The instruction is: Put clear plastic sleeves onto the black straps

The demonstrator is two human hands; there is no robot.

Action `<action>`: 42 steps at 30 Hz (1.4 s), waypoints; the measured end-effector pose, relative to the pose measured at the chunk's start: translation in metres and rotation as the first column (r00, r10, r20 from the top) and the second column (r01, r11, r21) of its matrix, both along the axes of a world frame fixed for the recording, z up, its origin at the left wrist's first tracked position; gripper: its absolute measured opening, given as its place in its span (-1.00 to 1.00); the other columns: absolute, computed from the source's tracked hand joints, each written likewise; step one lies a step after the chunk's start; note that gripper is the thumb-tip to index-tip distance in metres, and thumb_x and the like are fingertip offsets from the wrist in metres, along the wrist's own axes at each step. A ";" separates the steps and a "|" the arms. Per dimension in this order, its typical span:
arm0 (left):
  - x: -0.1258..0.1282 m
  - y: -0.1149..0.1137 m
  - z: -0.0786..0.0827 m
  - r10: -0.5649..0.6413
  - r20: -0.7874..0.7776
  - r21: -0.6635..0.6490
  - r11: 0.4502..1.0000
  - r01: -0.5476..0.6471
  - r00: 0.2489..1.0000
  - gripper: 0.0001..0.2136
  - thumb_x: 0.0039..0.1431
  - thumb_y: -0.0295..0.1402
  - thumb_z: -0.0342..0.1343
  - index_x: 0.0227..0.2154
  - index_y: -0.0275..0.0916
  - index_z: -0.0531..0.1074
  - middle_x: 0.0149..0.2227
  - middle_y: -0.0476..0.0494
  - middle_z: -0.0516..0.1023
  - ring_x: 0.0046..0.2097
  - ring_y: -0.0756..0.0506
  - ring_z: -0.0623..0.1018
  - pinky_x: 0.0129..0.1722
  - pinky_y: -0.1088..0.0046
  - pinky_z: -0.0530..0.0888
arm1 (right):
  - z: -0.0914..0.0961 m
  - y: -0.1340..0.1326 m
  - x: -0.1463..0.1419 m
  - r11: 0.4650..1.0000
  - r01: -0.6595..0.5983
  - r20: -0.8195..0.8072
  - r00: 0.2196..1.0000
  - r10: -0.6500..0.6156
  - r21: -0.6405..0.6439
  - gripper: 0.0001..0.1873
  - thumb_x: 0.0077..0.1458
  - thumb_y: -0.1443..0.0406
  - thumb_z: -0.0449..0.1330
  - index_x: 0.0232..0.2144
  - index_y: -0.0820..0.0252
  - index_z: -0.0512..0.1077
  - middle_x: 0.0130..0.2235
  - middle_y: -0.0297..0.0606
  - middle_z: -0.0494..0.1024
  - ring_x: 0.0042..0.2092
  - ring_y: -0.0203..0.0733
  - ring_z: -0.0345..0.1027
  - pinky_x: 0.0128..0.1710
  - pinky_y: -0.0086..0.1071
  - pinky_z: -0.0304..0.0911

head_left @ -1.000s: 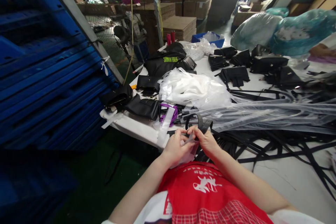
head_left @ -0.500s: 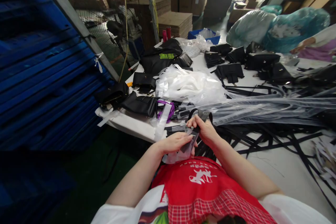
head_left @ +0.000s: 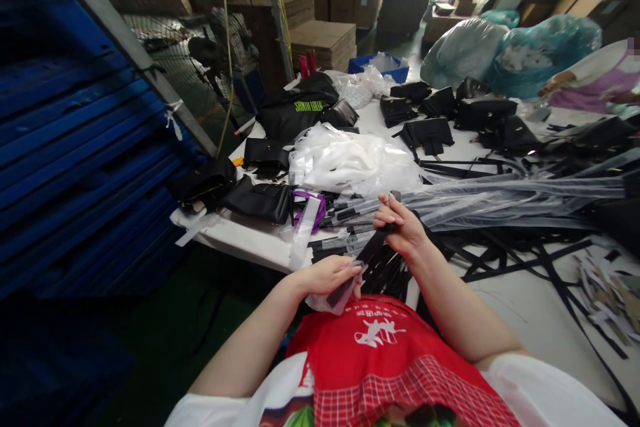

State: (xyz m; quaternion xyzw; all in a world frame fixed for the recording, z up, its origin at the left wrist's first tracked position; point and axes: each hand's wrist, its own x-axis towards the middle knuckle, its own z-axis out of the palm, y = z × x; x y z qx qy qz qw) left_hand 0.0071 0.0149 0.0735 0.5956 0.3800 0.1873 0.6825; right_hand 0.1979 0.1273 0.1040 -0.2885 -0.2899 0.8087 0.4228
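Observation:
Between my hands runs a black strap (head_left: 371,248), slanting up to the right in front of my apron. Its lower end lies inside a clear plastic sleeve (head_left: 336,305). My left hand (head_left: 333,275) pinches the sleeve and the strap in it, thumb on top. Higher and to the right, my right hand (head_left: 399,223) grips the strap with curled fingers. Just beyond lie bundled straps in clear sleeves (head_left: 470,203) and a heap of white plastic sleeves (head_left: 353,160). A purple tie (head_left: 315,213) sits left of the bundle.
Black bags (head_left: 260,200) lie along the table's left edge, and more black bags (head_left: 485,113) at the back right. Loose black straps (head_left: 530,260) and paper scraps (head_left: 607,300) spread on the right. Blue pallets (head_left: 90,167) stand at left. Another person's hand (head_left: 555,82) shows at far right.
My right hand has moved up and away from my left, so more of the strap shows stretched between them. My left hand stays at the sleeve. The view has shifted slightly.

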 end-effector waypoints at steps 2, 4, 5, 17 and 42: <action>0.003 0.001 -0.002 0.025 0.058 -0.067 0.998 -0.021 0.998 -0.54 0.28 0.09 -0.11 -0.31 -0.27 0.35 -0.38 -0.15 0.59 -0.33 -0.03 0.57 -0.28 0.50 0.45 | -0.002 -0.002 -0.002 0.999 -0.002 0.037 0.999 0.000 0.053 -0.79 0.10 0.13 0.29 -0.31 0.11 0.41 -0.71 -0.59 -0.14 -0.62 -0.37 -0.01 -0.52 -0.49 0.15; 0.007 0.001 -0.004 0.054 0.118 -0.136 0.990 -0.038 0.992 -0.53 0.24 0.12 -0.06 -0.30 -0.27 0.33 -0.40 -0.15 0.58 -0.36 -0.05 0.57 -0.31 0.48 0.46 | -0.004 -0.005 -0.005 0.996 -0.006 0.061 0.998 0.000 0.088 -0.78 0.12 0.11 0.27 -0.31 0.10 0.42 -0.71 -0.58 -0.14 -0.62 -0.36 -0.01 -0.51 -0.48 0.16; 0.009 0.002 -0.005 0.072 0.145 -0.169 0.984 -0.047 0.987 -0.52 0.22 0.13 -0.04 -0.30 -0.27 0.32 -0.42 -0.14 0.56 -0.38 -0.05 0.57 -0.34 0.47 0.46 | -0.005 -0.006 -0.006 0.996 -0.012 0.066 0.998 0.006 0.091 -0.78 0.13 0.10 0.26 -0.31 0.09 0.42 -0.71 -0.58 -0.15 -0.62 -0.36 -0.02 -0.50 -0.48 0.17; 0.022 0.018 0.005 0.126 0.226 -0.094 0.990 -0.107 0.966 -0.56 0.25 0.09 -0.05 -0.31 -0.27 0.31 -0.55 0.06 0.35 -0.53 0.02 0.44 -0.47 0.51 0.42 | 0.004 -0.036 -0.023 0.980 -0.187 0.056 0.981 0.183 0.073 -0.78 0.16 0.11 0.19 -0.26 0.12 0.45 -0.70 -0.58 -0.12 -0.66 -0.40 -0.24 -0.61 -0.48 -0.04; -0.016 0.007 0.010 0.180 -0.011 0.108 0.978 -0.177 0.984 -0.55 0.32 0.06 -0.17 -0.39 -0.25 0.29 -0.62 0.07 0.33 -0.60 0.02 0.37 -0.58 0.54 0.34 | 0.014 -0.017 -0.044 0.982 -0.125 -0.175 0.980 0.099 -0.145 -0.93 0.18 0.35 0.15 -0.37 0.24 0.39 -0.67 -0.57 0.00 -0.64 -0.43 -0.09 -0.54 -0.50 0.09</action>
